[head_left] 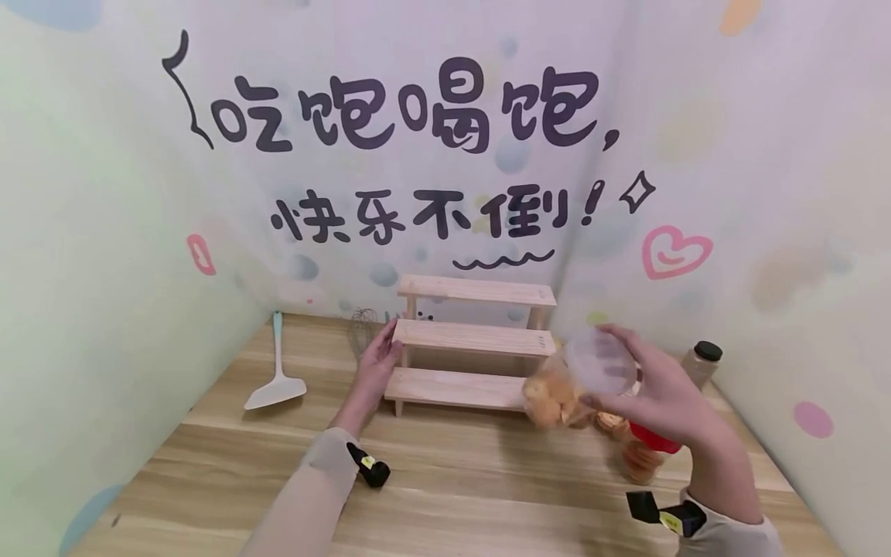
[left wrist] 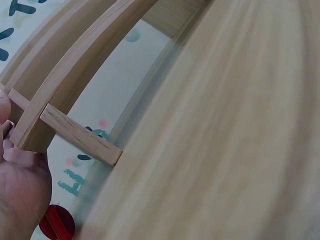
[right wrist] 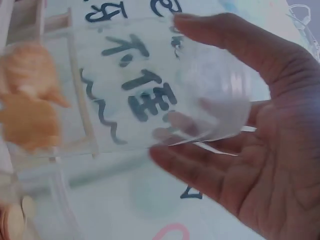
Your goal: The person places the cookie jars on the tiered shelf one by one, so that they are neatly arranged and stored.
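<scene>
A light wooden three-step shelf (head_left: 473,336) stands against the back wall. My left hand (head_left: 376,360) grips the left end of its middle board, and the left wrist view shows curled fingers (left wrist: 22,156) at the board's end. My right hand (head_left: 661,387) holds a clear plastic jar (head_left: 600,360) by its base end, thumb on one side and fingers on the other. The jar is tilted off the table at the shelf's right side. Orange-brown snack pieces (right wrist: 30,95) lie at its far end; their exact kind is unclear.
Below the right hand is a red-lidded container (head_left: 654,438) beside round biscuits (head_left: 640,462). A black-capped jar (head_left: 704,362) stands at the right wall. On the left lies a white spatula (head_left: 277,391), with a wire whisk (head_left: 363,328) behind the left hand.
</scene>
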`<state>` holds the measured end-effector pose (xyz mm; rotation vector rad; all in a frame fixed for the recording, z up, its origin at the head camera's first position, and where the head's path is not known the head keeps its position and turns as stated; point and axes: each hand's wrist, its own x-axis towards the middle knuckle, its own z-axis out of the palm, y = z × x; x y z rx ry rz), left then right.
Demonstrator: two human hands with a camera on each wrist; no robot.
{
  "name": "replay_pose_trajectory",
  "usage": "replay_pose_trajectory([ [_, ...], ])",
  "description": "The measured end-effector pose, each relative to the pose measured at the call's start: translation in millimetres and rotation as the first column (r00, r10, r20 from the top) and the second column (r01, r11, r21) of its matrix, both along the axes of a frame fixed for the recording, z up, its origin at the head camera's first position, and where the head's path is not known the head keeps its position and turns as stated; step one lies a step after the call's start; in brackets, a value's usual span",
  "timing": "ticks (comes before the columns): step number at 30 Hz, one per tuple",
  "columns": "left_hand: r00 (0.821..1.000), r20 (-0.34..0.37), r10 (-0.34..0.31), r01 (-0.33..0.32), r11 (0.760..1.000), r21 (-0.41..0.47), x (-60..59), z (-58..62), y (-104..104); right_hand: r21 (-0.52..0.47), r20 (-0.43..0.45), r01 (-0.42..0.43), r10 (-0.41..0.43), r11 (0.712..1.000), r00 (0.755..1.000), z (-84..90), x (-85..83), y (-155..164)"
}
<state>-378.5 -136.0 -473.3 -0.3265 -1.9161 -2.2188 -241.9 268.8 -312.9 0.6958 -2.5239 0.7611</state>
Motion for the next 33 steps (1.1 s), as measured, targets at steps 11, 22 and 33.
replay_pose_trajectory([
  [11, 0.999, -0.035, 0.015, -0.015, 1.0, 0.0, -3.1, -6.4, -0.4, -0.427, -0.12, 0.094, -0.159, 0.899, 0.98, 9.9, -62.5, -84.8],
  [22, 0.998, -0.042, 0.047, -0.049, 0.997, -0.053, 0.0, -3.6, 0.1, -0.25, -0.153, 0.022, -0.062, 0.968, 0.986, 26.0, -130.3, -145.2],
  [33, 0.998, -0.041, 0.04, -0.042, 0.998, -0.044, -0.7, -5.1, 0.6, -0.406, 0.043, 0.022, -0.005, 0.914, 0.999, 15.0, -155.7, -194.7],
])
